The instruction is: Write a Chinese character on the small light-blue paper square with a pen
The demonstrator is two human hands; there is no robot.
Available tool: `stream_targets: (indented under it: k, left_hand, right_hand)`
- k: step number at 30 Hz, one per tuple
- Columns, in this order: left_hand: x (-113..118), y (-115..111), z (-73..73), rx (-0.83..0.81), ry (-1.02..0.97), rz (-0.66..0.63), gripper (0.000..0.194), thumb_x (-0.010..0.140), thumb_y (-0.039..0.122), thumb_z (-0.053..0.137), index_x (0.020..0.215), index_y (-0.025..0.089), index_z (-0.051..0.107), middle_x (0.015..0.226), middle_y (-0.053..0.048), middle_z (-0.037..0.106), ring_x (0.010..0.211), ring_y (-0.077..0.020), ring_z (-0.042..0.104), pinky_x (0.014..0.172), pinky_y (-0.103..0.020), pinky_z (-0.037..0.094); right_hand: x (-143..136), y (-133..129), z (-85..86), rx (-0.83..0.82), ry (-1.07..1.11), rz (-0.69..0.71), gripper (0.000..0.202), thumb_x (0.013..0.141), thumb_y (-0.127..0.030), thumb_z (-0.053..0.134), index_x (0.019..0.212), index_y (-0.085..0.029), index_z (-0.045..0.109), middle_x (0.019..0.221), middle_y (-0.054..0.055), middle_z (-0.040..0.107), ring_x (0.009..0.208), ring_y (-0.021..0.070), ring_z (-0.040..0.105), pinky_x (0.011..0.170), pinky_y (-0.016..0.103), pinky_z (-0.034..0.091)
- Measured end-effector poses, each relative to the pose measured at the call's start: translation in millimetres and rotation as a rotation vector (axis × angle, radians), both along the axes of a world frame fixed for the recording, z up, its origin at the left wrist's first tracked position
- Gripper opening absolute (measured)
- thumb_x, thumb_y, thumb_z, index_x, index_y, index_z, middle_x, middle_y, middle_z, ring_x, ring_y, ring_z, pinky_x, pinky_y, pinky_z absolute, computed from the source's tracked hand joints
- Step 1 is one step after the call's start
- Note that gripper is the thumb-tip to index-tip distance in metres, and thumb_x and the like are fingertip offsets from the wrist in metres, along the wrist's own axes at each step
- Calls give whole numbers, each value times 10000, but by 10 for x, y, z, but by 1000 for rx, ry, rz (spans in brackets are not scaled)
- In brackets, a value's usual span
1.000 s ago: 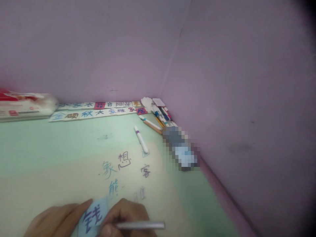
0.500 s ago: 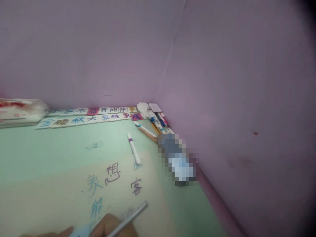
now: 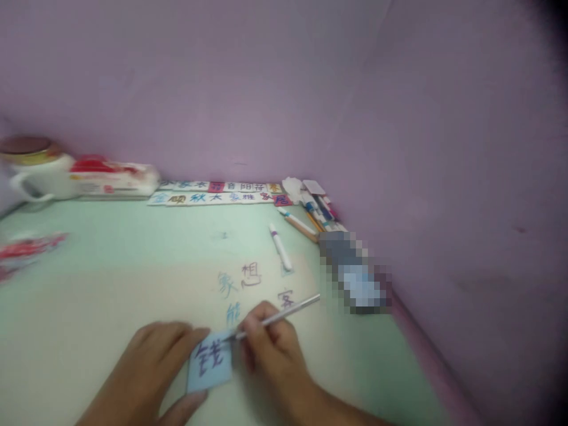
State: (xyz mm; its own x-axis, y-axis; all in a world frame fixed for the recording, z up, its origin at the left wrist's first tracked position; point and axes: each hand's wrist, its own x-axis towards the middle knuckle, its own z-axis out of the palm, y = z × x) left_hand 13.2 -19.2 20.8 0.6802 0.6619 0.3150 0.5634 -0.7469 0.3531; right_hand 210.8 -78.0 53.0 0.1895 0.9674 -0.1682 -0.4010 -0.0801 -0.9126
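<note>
A small light blue card with a dark purple Chinese character lies on the pale sheet at the lower middle. My left hand grips its left side, fingers along the upper edge and thumb at the lower edge. My right hand is closed around a slim silver pen, whose dark tip meets the card's upper right part beside the character. Several characters in blue and purple are written on the sheet beyond the hands.
Two rows of character cards line the wall. At the back left stand a white mug and a red and white packet. A white marker, other pens and a blurred-out object lie at the right.
The view has swung left and down, bringing both hands and the blue card fully into sight. The mug and a red item at the left have come into view.
</note>
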Motion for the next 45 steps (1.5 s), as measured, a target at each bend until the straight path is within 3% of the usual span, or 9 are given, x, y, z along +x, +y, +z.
stream_targets:
  k: [4, 8, 12, 15, 20, 26, 35, 45]
  left_hand:
    - [133, -62, 330, -30, 31, -75, 393, 786, 353, 570, 1148, 206, 520, 1117, -116, 521, 1016, -295, 493, 872, -449, 410]
    - [175, -58, 464, -163, 71, -92, 372, 767, 333, 573, 1096, 165, 532, 1064, -116, 526, 985, -279, 487, 875, -461, 384]
    - [217, -35, 543, -271, 174, -71, 373, 730, 325, 617, 1072, 194, 545, 1021, -82, 535, 949, -268, 498, 861, -461, 372]
    - [258, -18, 548, -309, 183, -57, 372, 705, 339, 642, 1042, 205, 561, 996, -66, 545, 929, -259, 509, 857, -453, 373]
    - [281, -34, 470, -240, 47, -65, 360, 719, 316, 646, 1044, 184, 567, 998, -70, 559, 930, -244, 514, 869, -426, 370]
    - [258, -42, 436, -260, 24, -95, 391, 717, 317, 680, 1068, 183, 569, 1003, -74, 556, 936, -249, 513, 871, -428, 364]
    - [270, -44, 416, -263, -7, -30, 364, 693, 329, 692, 1004, 190, 564, 972, -53, 568, 900, -234, 526, 865, -416, 357]
    - [284, -38, 418, -262, -3, -47, 350, 691, 304, 691, 997, 179, 576, 958, -56, 562, 890, -226, 519, 860, -405, 358]
  right_hand:
    - [20, -11, 10, 7, -19, -67, 351, 759, -491, 649, 671, -189, 494, 469, -73, 445, 455, 72, 399, 469, 191, 320]
    - [-6, 28, 52, -91, -57, -111, 330, 711, -473, 692, 690, -186, 531, 506, -45, 512, 453, 89, 433, 452, 208, 349]
    - [-46, 29, 85, 43, -208, -96, 289, 775, -449, 642, 697, -187, 546, 513, -41, 520, 473, 98, 446, 476, 219, 368]
    - [-29, -25, 40, 108, -317, -99, 298, 804, -456, 613, 685, -192, 540, 505, -47, 498, 485, 99, 441, 490, 220, 365]
    - [30, -98, -18, 54, -338, -116, 309, 826, -475, 578, 700, -198, 525, 489, -49, 480, 457, 105, 434, 454, 228, 336]
    - [-43, -9, 18, 136, -519, -70, 302, 831, -438, 578, 656, -201, 514, 474, -56, 465, 431, 91, 405, 424, 218, 324]
    - [46, 145, -46, 84, -463, -11, 338, 804, -505, 591, 683, -211, 475, 443, -79, 432, 385, 80, 375, 370, 198, 285]
    - [69, 154, -69, 132, -515, 38, 305, 855, -454, 553, 698, -204, 475, 494, -81, 410, 427, 68, 349, 401, 200, 264]
